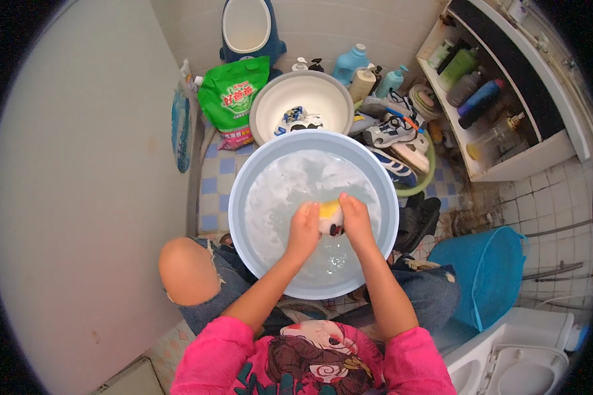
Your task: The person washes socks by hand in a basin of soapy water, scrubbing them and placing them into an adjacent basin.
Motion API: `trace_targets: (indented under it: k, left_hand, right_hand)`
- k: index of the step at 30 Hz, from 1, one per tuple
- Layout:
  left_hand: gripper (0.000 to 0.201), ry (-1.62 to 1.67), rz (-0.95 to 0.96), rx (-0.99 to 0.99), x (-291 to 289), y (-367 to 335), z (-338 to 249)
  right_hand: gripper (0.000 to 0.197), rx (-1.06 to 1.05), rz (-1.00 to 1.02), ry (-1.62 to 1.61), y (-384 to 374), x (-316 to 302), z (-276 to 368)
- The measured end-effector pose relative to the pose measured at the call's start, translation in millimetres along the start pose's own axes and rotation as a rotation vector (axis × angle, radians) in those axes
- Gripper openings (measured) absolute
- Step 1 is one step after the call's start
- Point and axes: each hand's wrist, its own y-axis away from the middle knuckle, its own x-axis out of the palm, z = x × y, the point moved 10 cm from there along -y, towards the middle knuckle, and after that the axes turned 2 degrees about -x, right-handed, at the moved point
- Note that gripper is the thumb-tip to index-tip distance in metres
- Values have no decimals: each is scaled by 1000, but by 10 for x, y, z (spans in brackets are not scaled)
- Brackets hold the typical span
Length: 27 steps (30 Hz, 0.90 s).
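A light blue round basin [240, 247] of cloudy, sudsy water stands between my knees. Over the water, my left hand [304, 228] and my right hand [356, 220] are both closed on a small white and yellow cloth piece [330, 219] with dark and red patches. It looks like a sock, though its full shape is hidden by my fingers. The cloth is stretched between the two hands, just above the surface. Behind this basin sits a white basin [260, 108] with a grey rim, holding small patterned cloth pieces [298, 120] in blue, white and black.
A green detergent bag [234, 99] leans left of the white basin. Pump bottles [362, 84] line the back wall. Several shoes [392, 135] are piled right of the basins beside a green hose [428, 174]. A blue bucket [484, 270] and a white toilet [517, 359] are at the right.
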Motion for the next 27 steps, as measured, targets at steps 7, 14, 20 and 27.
trace_targets:
  k: [7, 14, 20, 27]
  left_hand:
    - [24, 82, -110, -133, -229, -91, 50]
    - [29, -236, -55, 225, 86, 116, -116]
    - [34, -168, -42, 167, -78, 15, 8]
    - [34, -86, -134, 86, -280, -104, 57]
  right_hand:
    - [20, -349, 156, 336, 251, 274, 697]
    - [24, -352, -22, 598, 239, 182, 663]
    - [32, -609, 12, 593, 459, 438, 995]
    - [19, -782, 89, 610, 604, 533, 1042]
